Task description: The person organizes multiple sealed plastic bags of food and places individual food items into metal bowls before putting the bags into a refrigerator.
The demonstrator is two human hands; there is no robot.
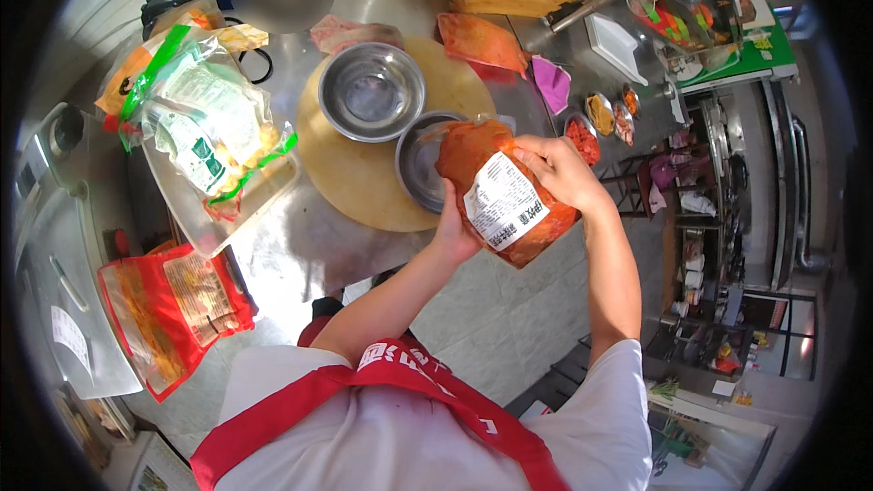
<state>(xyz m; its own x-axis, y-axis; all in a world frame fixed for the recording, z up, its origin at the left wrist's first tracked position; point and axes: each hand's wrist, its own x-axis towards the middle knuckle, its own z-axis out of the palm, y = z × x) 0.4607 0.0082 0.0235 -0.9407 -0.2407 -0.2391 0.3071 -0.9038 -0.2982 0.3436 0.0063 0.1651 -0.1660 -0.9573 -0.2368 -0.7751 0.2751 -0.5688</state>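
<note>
A clear bag of reddish marinated meat (545,237) with a white printed label is held up in front of me. My left hand (455,228) supports its lower left side. At the upper right edge, my right hand (560,167) pinches the bag's plastic between thumb and fingers. Behind the bag, partly covered by it, a steel bowl (416,167) rests on a round yellowish chopping board (341,194). Another steel bowl (372,92), with nothing visible inside, sits farther back on the board.
Left of the board, a tray (204,235) carries a green-edged food bag (204,116). A red food package (181,314) lies nearer. Packed meat (481,41), a purple cloth (550,84) and small dishes of ingredients (600,114) stand on the steel table (307,252) beyond.
</note>
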